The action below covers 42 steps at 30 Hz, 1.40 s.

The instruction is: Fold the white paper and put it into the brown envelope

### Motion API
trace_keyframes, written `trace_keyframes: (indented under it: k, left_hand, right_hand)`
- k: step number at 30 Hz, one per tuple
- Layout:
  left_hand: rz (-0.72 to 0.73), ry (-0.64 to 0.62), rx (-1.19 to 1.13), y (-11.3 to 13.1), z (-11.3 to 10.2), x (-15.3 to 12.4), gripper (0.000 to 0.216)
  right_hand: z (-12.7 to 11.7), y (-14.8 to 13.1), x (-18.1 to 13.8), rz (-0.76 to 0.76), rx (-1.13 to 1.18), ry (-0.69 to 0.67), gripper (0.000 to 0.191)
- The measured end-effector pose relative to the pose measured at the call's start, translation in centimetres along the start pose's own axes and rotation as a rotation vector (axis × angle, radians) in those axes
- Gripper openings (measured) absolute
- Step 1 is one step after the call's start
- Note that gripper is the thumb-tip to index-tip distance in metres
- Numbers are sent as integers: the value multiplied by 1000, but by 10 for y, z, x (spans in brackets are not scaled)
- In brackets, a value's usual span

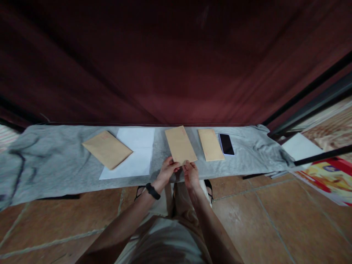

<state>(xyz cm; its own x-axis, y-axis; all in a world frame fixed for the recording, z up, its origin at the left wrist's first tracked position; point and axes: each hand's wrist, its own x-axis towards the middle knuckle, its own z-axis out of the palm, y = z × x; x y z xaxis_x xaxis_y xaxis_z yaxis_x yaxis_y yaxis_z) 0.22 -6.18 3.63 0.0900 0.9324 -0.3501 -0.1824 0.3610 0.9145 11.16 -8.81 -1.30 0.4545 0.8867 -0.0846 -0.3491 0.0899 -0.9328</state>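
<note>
A brown paper envelope (180, 143) is held by its near edge, tilted a little, over the middle of the grey cloth. My left hand (167, 170), with a black band on the wrist, pinches its near left corner. Close beside it, my right hand (191, 173) grips the same near edge with thumb and fingers. To the right lies a second brown envelope or stack of them (211, 145). On the left another brown envelope (107, 149) rests partly over white paper sheets (137, 154).
A phone (226, 144) lies right of the envelopes on the grey cloth (63, 176) covering a narrow surface. Dark red fabric (170, 66) rises behind it. Black metal bars (324, 156) and a red-and-yellow package (330, 178) stand at the right. Tiled floor (247, 220) shows below.
</note>
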Motion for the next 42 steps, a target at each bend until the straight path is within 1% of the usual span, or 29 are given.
trace_keyframes:
  k: [3,5,7,8,9,10,13,14,15,17,19,20,22,24,26,29,32,36,39,42]
  left_hand:
    - [-15,19,84,2,-13,15,33]
    - [-40,28,142,2,-22,23,34]
    - [-73,26,193,1,-28,28,38]
    - [-83,20,221,0,-31,30,40]
    - [-87,15,252,-2,-32,31,42]
    - [-86,10,285,-3,-34,31,44]
    - [-56,4,456,-5,-37,29,47]
    - [-31,14,548,-5,-39,28,47]
    - [10,32,654,-4,-41,26,47]
    - [145,92,865,-2,-46,24,43]
    - [338,125,1018,3,-48,28,37]
    - [443,116,1065,6,-48,33,36]
    - [641,50,1132,13,-44,51,39]
    - [757,-22,1222,20,-37,77,47]
    - [796,-80,1332,25,-28,105,52]
    - [793,-168,1457,30,-16,142,58]
    - [768,-255,1545,31,-7,163,59]
    - [786,-342,1598,29,-2,170,58]
    - [827,-417,1608,28,-2,167,58]
    - [837,-469,1616,24,-4,162,59]
  right_hand:
    - [-14,6,4,-6,-78,16,24]
    - [-25,5,4,-61,-190,61,34]
    - [-34,0,0,-213,-459,80,41]
    - [-38,-3,-2,-300,-615,47,41]
    - [-41,-7,-5,-379,-753,-12,40]
    - [-43,-12,-7,-442,-855,-104,39]
    - [-46,-23,-14,-573,-1044,-417,42]
    - [-47,-25,-15,-603,-1092,-492,43]
    - [-48,-27,-16,-628,-1135,-539,43]
    - [-49,-28,-17,-656,-1199,-574,45]
    - [-50,-27,-17,-664,-1230,-580,45]
    - [-50,-27,-17,-667,-1237,-580,45]
    - [-51,-25,-17,-673,-1234,-577,46]
    - [-51,-23,-17,-679,-1213,-564,47]
    - [-52,-21,-17,-686,-1183,-554,48]
    - [-51,-20,-16,-695,-1141,-538,46]
    - [-50,-21,-15,-697,-1102,-526,45]
    - [-50,-22,-14,-665,-1080,-534,44]
    - [-50,-20,-14,-655,-1077,-521,44]
    - [-51,-19,-14,-656,-1082,-520,45]
